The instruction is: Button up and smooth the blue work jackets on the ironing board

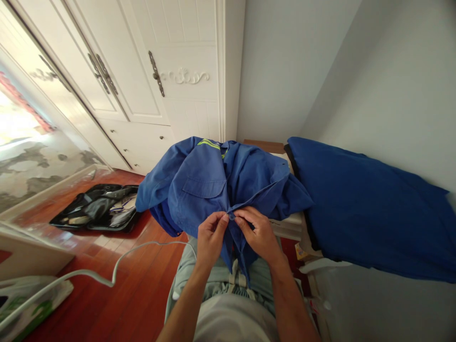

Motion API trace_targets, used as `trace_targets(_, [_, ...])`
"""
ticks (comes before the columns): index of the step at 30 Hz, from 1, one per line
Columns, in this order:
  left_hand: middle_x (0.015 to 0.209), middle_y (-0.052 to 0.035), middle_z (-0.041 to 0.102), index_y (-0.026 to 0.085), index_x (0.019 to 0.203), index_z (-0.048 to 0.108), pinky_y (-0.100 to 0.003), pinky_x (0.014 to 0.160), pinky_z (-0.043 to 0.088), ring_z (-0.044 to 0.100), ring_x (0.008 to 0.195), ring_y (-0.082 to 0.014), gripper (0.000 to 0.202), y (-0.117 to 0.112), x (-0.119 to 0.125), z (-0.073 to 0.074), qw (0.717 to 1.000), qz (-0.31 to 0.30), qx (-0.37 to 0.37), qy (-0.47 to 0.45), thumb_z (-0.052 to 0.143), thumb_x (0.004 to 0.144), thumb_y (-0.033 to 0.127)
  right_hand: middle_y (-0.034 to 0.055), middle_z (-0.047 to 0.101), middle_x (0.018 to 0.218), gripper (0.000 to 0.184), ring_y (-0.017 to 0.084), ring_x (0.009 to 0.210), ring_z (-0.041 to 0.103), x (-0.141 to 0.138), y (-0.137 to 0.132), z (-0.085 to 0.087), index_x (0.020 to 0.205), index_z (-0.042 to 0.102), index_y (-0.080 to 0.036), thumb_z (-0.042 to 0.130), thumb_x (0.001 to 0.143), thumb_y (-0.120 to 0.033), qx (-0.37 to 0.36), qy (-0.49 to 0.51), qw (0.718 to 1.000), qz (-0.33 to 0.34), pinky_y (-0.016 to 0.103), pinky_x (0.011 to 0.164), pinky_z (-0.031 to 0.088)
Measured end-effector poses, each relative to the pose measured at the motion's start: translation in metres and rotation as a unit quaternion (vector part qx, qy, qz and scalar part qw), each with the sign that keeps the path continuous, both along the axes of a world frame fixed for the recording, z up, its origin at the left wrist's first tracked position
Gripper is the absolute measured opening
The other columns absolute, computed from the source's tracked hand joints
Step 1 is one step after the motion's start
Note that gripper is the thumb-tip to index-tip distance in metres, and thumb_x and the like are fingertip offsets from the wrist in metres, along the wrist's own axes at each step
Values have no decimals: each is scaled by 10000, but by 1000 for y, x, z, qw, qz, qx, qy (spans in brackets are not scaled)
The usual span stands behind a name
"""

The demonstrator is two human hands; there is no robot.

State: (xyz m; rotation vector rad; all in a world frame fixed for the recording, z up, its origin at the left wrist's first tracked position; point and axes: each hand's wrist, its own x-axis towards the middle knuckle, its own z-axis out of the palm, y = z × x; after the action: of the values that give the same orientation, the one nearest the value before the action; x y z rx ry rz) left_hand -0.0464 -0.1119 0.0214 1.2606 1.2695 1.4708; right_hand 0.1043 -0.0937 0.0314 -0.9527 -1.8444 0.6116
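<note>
A blue work jacket with yellow-green stripes and a flapped chest pocket is spread in front of me, its lower corners hanging over my lap. My left hand pinches one front edge of it between thumb and fingers. Close beside it, my right hand pinches the other front edge. Between the fingertips, where the two edges meet, sits a small round button. Whether the button is through its hole I cannot make out.
At right lies a dark blue cloth over a board-like surface. An open black suitcase with clothes rests on the red wooden floor. A white cord runs in from the left. White wardrobe behind.
</note>
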Motion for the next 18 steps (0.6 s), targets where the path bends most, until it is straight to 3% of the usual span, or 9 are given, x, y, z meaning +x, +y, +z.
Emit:
trace_targets(7, [674,3,612,154,837,714,-216,579,419,511,617,-119,322,1,-2,-5,1000,-6,-1,6,666,844,472,65,641,941,171,205,921,585,-3,-1,1,953,607,-207,438,981,-202,16,-58,998,-8,335,839,465])
trace_targets(18, [744,-12,638,163,848,711,-232,658,451,558,696,-139,312,0,-6,-3,999,-11,19,40,622,892,460,25,633,839,186,167,805,590,-9,0,-2,873,595,-205,488,987,-305,-23,31,999,-12,289,762,459])
